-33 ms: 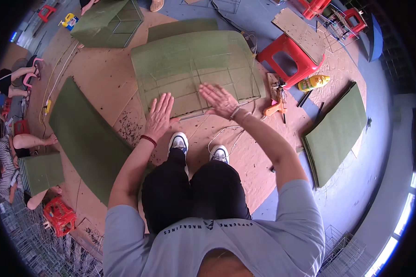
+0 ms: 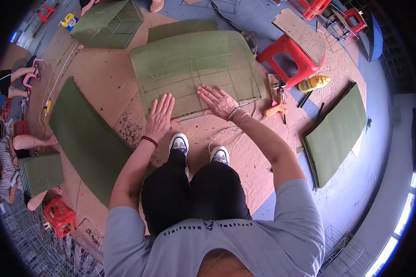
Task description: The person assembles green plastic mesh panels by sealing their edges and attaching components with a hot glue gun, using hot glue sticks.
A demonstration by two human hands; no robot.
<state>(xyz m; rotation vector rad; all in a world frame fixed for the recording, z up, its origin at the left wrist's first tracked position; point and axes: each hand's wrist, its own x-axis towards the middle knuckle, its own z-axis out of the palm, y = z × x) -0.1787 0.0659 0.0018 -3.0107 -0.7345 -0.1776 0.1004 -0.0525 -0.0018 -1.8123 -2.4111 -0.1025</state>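
Note:
A sheet of green see-through mesh (image 2: 185, 57) lies over a thin wire frame (image 2: 196, 78) on the floor before my feet. My left hand (image 2: 159, 115) rests flat at the near left corner of the sheet, fingers stretched and pointing away. Farther right, my right hand (image 2: 219, 102) lies palm down near the sheet's near edge, its fingers extended up and to the left. Neither hand grips anything. Under the mesh, the wires show as a grid of lines.
Stacked green sheets (image 2: 90, 138) lie at left, and another stack (image 2: 335, 138) at right. An orange glue gun (image 2: 276, 108), a yellow bottle (image 2: 313, 83) and a red stool (image 2: 293, 57) stand right of the mesh. A white cord (image 2: 235, 138) runs near my feet. Another person (image 2: 8, 168) sits far left.
My right hand has shifted very slightly left over the mesh. My left hand and the sheet are practically where they were.

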